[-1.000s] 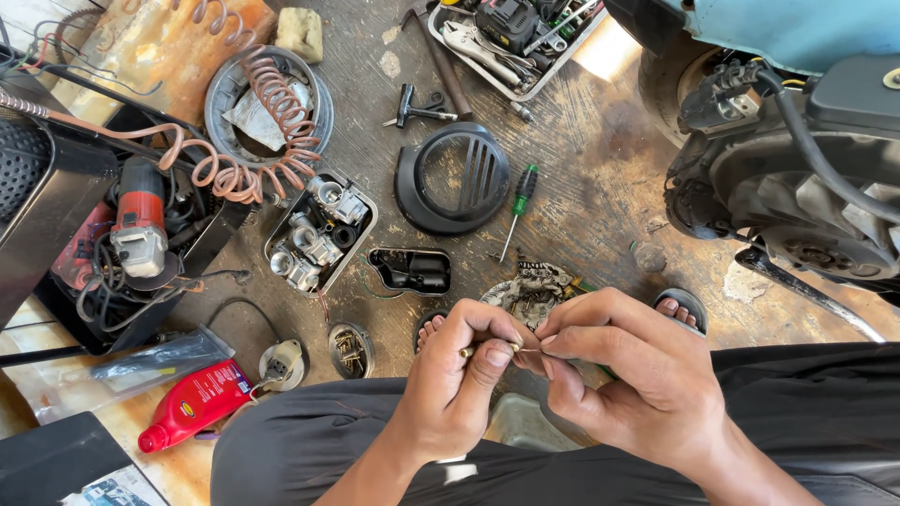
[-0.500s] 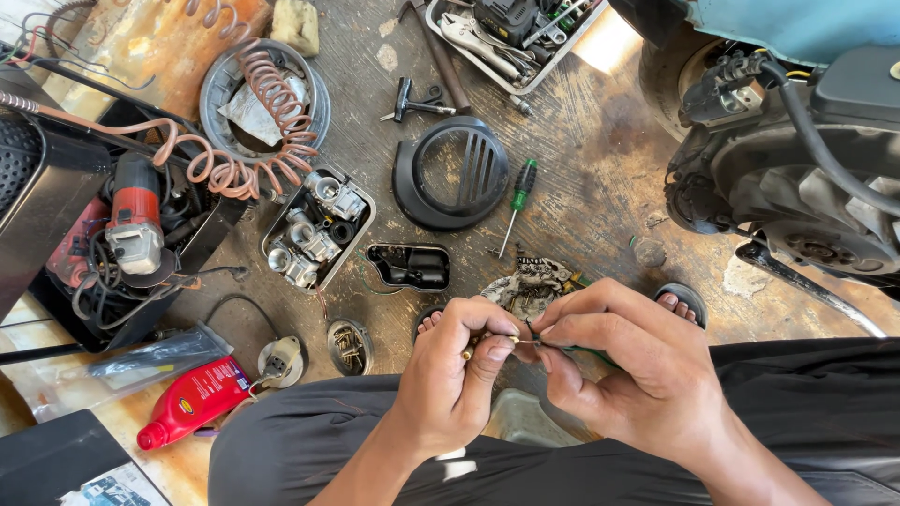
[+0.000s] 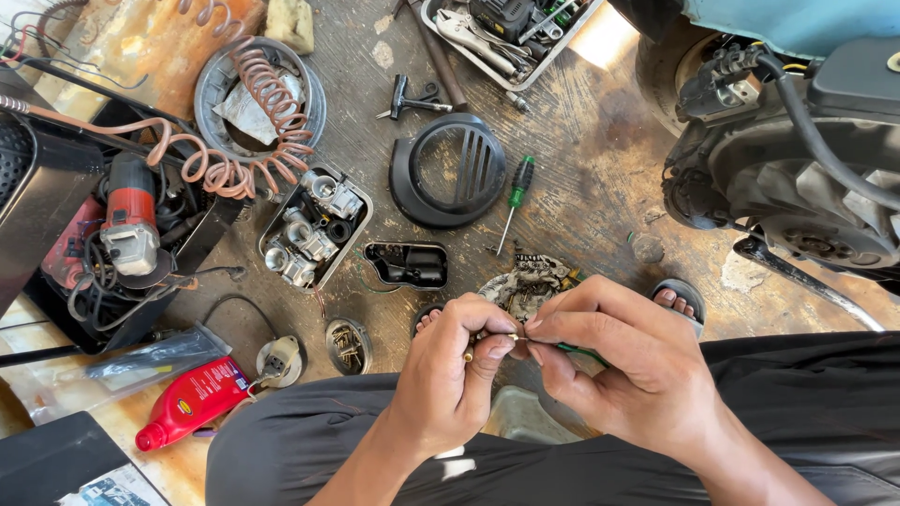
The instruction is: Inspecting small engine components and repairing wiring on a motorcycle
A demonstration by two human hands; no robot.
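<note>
My left hand [image 3: 448,375] and my right hand [image 3: 614,361] meet above my knees, fingertips pinched together. Between them is a small brass part [image 3: 512,337], gripped by my left thumb and forefinger. My right hand holds a thin green-handled tool [image 3: 579,350] whose tip touches that part. Just beyond the hands a dirty rag [image 3: 530,281] lies on the floor. My dark trousers [image 3: 806,412] fill the bottom of the view, and toes in a sandal [image 3: 677,298] show past my right hand.
On the floor: a black round fan cover [image 3: 450,173], a green screwdriver [image 3: 514,199], a metal tray of carburettor parts [image 3: 314,230], a small black tray [image 3: 406,264], a red bottle [image 3: 192,398], an angle grinder [image 3: 131,225], a coiled air hose [image 3: 248,103], a tool tray [image 3: 506,28]. A scooter engine [image 3: 806,159] stands right.
The hands stay pinched on the small part with only slight finger shifts; the view has drifted a little. Nothing on the floor has moved.
</note>
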